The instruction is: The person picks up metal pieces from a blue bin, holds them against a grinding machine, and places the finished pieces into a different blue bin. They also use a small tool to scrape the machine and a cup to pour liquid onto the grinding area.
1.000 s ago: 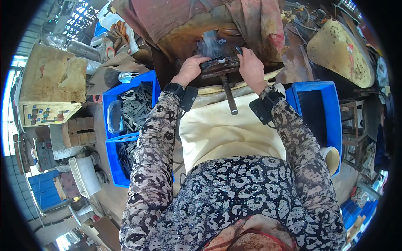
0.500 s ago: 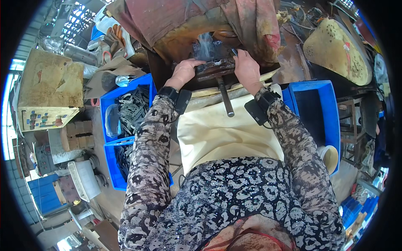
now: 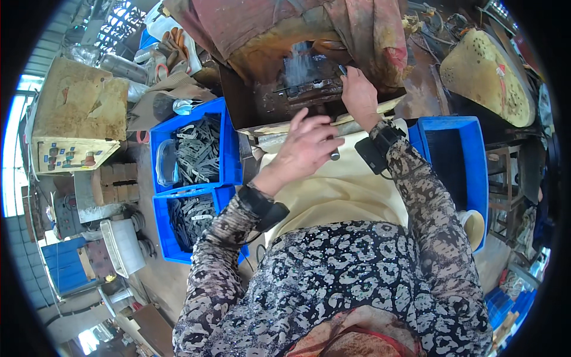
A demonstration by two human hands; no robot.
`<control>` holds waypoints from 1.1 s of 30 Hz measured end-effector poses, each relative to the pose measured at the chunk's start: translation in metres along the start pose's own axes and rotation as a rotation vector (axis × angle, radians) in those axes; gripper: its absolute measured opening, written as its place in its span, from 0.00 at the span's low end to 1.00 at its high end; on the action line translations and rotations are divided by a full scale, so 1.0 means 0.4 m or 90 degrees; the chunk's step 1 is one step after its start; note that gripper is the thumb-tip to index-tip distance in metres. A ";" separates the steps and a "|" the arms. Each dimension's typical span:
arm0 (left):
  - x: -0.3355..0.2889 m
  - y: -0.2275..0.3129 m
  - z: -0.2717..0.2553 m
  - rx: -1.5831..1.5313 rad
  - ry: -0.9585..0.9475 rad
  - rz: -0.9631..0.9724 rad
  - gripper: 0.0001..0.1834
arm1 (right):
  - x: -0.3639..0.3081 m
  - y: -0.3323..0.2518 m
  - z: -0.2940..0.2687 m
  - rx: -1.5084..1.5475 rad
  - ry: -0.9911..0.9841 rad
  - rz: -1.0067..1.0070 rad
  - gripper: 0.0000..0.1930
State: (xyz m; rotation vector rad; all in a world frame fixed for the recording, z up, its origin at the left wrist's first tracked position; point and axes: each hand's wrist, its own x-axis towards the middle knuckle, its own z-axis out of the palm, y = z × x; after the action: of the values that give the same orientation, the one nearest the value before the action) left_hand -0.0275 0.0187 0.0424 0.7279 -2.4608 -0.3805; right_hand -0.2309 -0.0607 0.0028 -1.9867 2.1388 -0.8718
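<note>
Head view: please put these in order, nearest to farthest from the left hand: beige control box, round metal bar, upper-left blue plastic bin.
From the left hand:
1. Round metal bar: its end shows right beside the hand.
2. Upper-left blue plastic bin: to the left.
3. Beige control box: far left, beyond the bin.

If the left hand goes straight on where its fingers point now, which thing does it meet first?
The left hand would probably first meet the metal bar, whose end shows below the fingers. Depth is unclear, so they may be touching it.
</note>
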 end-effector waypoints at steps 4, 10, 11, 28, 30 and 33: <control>0.003 0.004 0.008 0.027 0.004 0.039 0.21 | 0.002 0.000 0.002 -0.014 0.037 -0.010 0.09; 0.098 -0.044 -0.048 0.069 0.149 -0.039 0.16 | 0.005 0.002 0.002 0.017 0.068 0.002 0.09; 0.130 -0.066 -0.062 0.046 0.225 -0.094 0.17 | 0.005 0.001 0.002 0.012 0.061 0.003 0.09; 0.478 -0.467 -0.148 0.062 0.257 -0.331 0.20 | 0.002 -0.001 0.009 0.039 0.053 0.016 0.12; 0.482 -0.472 -0.149 0.092 0.267 -0.310 0.20 | 0.002 -0.001 0.008 0.031 0.049 0.018 0.12; 0.488 -0.480 -0.151 0.127 0.248 -0.327 0.21 | 0.002 0.000 0.008 0.030 0.047 0.014 0.12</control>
State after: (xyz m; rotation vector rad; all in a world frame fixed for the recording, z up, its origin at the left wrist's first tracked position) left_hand -0.0513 -0.2555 0.0955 1.3825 -1.9410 -0.1548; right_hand -0.2296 -0.0627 0.0005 -1.9345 2.1522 -0.9986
